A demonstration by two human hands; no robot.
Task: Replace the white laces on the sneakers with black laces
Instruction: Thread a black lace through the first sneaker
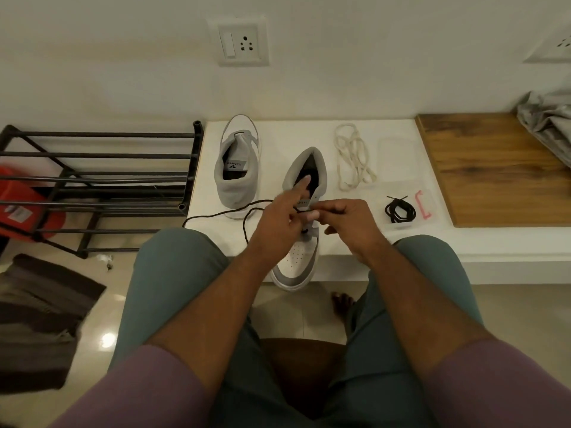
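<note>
A grey-and-white sneaker (pixel 296 264) lies on the white ledge (pixel 401 242) with its toe over the front edge. Both hands work at its tongue. My left hand (pixel 278 220) pinches a black lace (pixel 216 214), index finger pointing into the shoe opening; the lace loops leftward across the ledge. My right hand (pixel 349 220) pinches the same lace at the eyelets. The second sneaker (pixel 238 168) stands to the left, unlaced. The removed white laces (pixel 353 157) lie to the right, and a coiled black lace (pixel 399 210) sits in a clear packet.
A black metal shoe rack (pixel 102 186) stands left of the ledge with a red container (pixel 21 205) behind it. A wooden board (pixel 494 168) and crumpled grey cloth (pixel 550 125) are on the right. A dark mat (pixel 40 313) lies on the floor. A pink clip (pixel 422 205) lies beside the coiled lace.
</note>
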